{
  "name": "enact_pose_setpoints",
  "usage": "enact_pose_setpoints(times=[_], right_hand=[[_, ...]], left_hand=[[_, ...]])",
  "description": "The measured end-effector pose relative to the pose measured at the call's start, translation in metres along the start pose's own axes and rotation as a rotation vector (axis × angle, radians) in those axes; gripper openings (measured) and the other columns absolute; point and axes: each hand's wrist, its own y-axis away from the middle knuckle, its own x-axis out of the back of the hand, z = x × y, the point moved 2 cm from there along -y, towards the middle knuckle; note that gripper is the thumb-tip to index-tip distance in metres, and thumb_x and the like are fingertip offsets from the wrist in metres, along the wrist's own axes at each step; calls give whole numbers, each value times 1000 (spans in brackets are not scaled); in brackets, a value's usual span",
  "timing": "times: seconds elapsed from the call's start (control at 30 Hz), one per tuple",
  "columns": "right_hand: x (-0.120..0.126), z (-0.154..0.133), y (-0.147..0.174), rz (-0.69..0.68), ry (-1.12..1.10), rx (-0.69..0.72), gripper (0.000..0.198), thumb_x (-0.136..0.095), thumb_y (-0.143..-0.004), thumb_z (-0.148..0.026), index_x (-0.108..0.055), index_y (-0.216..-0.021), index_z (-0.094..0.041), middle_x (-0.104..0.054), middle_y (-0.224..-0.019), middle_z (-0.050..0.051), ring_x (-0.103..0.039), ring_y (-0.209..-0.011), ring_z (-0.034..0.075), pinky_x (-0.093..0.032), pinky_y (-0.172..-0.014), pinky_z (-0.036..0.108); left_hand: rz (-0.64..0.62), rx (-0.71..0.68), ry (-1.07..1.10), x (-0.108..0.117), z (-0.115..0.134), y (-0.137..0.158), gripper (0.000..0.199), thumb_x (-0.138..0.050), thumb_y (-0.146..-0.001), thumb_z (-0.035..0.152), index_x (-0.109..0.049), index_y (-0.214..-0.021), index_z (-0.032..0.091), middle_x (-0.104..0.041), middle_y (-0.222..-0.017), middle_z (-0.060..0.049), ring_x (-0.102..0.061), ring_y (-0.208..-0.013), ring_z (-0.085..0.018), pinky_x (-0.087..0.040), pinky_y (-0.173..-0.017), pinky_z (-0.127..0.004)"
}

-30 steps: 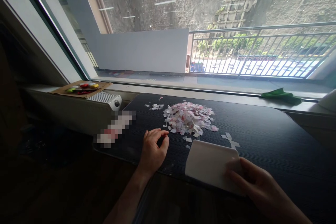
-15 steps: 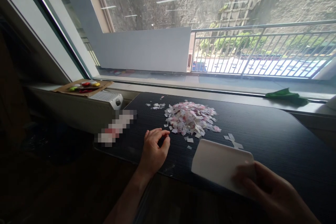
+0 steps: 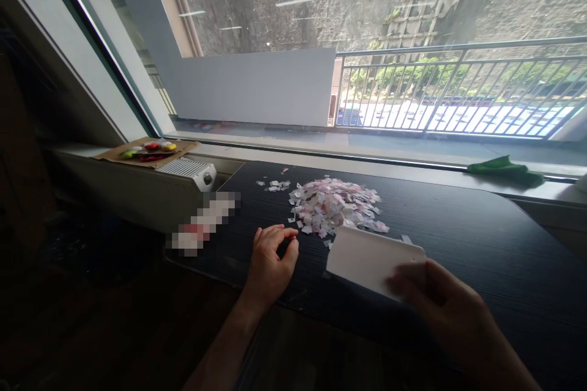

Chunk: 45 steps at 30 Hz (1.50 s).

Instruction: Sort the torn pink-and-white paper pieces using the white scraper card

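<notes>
My right hand (image 3: 435, 293) grips the right end of a shallow white rectangular tray (image 3: 367, 256) with rounded corners, thumb on the side facing me. The tray is tilted over the black tabletop, just in front of a heap of small white and pink paper scraps (image 3: 334, 204), and covers part of the heap's near edge. On the table to the left of the tray rests my left hand (image 3: 275, 259). Its fingers are loosely curled, with a gap between thumb and forefinger, and I see nothing held there.
More paper scraps (image 3: 279, 185) lie left of the heap. A blurred-out patch (image 3: 202, 226) covers something at the table's left edge. Behind it are a white heater-like box (image 3: 192, 174) and cardboard (image 3: 178, 151) with colourful items. Green cloth (image 3: 504, 170) lies on the windowsill.
My right hand has moved the tray left and away from me, closer to the paper heap, partly hiding the loose scraps on the right. My left hand has stayed almost still.
</notes>
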Motion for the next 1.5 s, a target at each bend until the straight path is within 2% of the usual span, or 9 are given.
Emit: enact_pose_setpoints(times=[0.3,0.43,0.6,0.73,0.83,0.97,1.2,1.4,1.5], right_hand=[[11,-12,-10,124,326,70,22,-55,-78,-46,-61,-80,-25,-68,-67,3,-64,-62,22,-46,-56,31],[8,-21,-13,157,320,71,24,-54,-77,-48,-59,-82,-25,-68,-71,4,-63,-64,22,-45,-58,31],[-8,-15,-20,48,208,88,22,-55,-78,-45,-59,-80,-24,-68,-68,2,-61,-61,20,-46,-57,30],[-5,-5,-14,-119,-5,36,24,-62,-73,-46,-63,-76,-22,-70,-72,3,-64,-65,20,-50,-56,29],[0,-4,-12,-148,-112,-35,25,-64,-72,-46,-65,-77,-22,-71,-73,3,-65,-66,20,-53,-59,30],[-5,-8,-13,-167,-90,-42,20,-63,-71,-41,-64,-76,-21,-71,-74,3,-66,-69,21,-53,-62,31],[-13,-8,6,-333,-85,-71,23,-61,-72,-43,-64,-71,-20,-67,-67,2,-62,-62,18,-47,-51,26],[-23,-18,-8,-279,-87,-1,21,-60,-73,-40,-64,-74,-20,-67,-69,2,-60,-63,18,-47,-56,28],[-27,-19,-15,-313,-73,23,19,-60,-74,-38,-63,-74,-19,-65,-67,1,-59,-62,17,-47,-55,27]], left_hand=[[12,2,-1,0,1,0,20,-51,-79,28,-68,-87,23,-72,-97,-5,-61,-106,-25,-27,-109,-56],[2,5,-6,0,1,0,19,-51,-79,28,-68,-87,23,-73,-97,-5,-60,-106,-24,-27,-109,-56],[8,10,-1,-1,1,0,19,-52,-79,27,-68,-88,23,-72,-98,-6,-60,-107,-25,-25,-109,-56],[-1,8,-1,-1,2,0,19,-51,-79,27,-68,-87,23,-72,-98,-5,-60,-107,-24,-26,-110,-55],[5,7,-6,0,2,0,19,-51,-79,27,-68,-87,23,-72,-98,-5,-60,-107,-24,-26,-110,-54],[18,0,-5,-1,1,0,18,-52,-79,26,-68,-87,24,-72,-97,-4,-60,-106,-23,-26,-110,-53],[19,12,9,0,3,1,19,-50,-81,26,-68,-88,24,-72,-100,-4,-60,-107,-23,-26,-111,-53],[10,41,55,2,2,-1,24,-46,-84,28,-69,-88,24,-72,-101,-4,-60,-107,-22,-25,-111,-52],[-1,47,68,3,3,-1,26,-43,-85,29,-68,-88,24,-72,-97,-4,-61,-106,-21,-24,-112,-50]])
